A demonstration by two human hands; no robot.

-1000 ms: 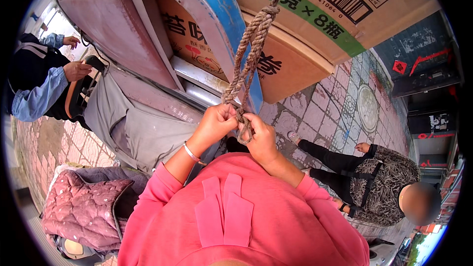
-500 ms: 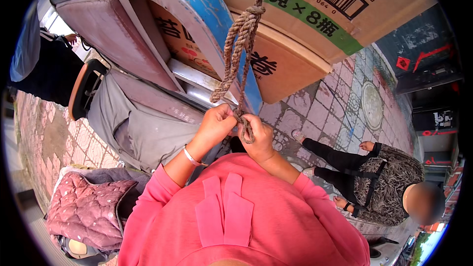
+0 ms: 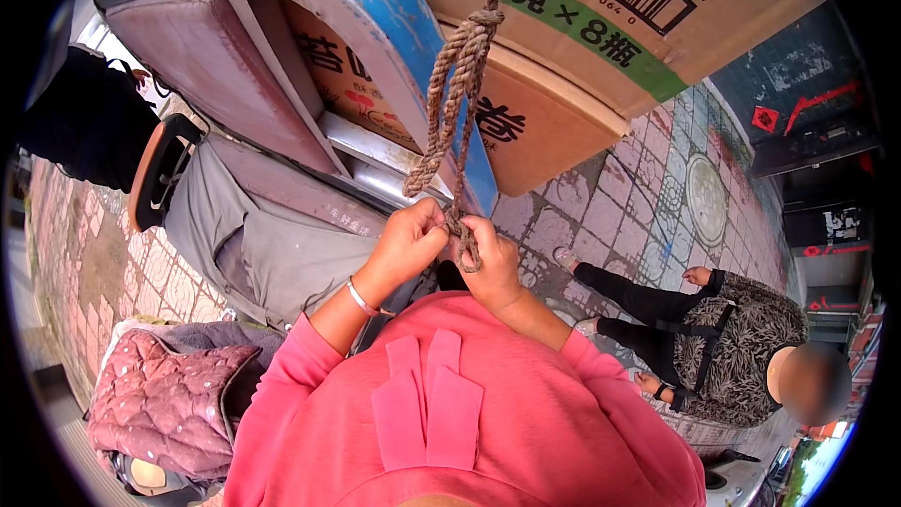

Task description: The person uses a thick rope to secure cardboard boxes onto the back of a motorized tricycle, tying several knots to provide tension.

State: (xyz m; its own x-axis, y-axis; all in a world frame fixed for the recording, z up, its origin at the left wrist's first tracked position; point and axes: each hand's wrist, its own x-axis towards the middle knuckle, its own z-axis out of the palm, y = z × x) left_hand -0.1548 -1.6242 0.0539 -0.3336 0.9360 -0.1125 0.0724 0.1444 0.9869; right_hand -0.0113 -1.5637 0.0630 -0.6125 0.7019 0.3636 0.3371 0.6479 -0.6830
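Observation:
A thick brown twisted rope [image 3: 457,84] hangs down over a big cardboard box [image 3: 601,0] and ends between my two hands. My left hand [image 3: 405,246], with a silver bangle on its wrist, pinches the rope's lower strands. Pressed close against it, my right hand [image 3: 490,263] is closed on the rope's end, which pokes out below the fingers. Both arms are in pink sleeves. The hands work just under the blue rim [image 3: 413,56] of a loaded cart.
A grey cover [image 3: 253,244] drapes the vehicle on the left, near a seat with an orange edge [image 3: 155,174]. A pink quilted cover [image 3: 160,404] lies lower left. A person in a patterned top [image 3: 732,347] stands on the paved ground at right; another in dark clothes [image 3: 80,122] is upper left.
The view has tilted, so the box and rope sit higher. My hands stay together on the rope's end. The person at upper left has shifted position.

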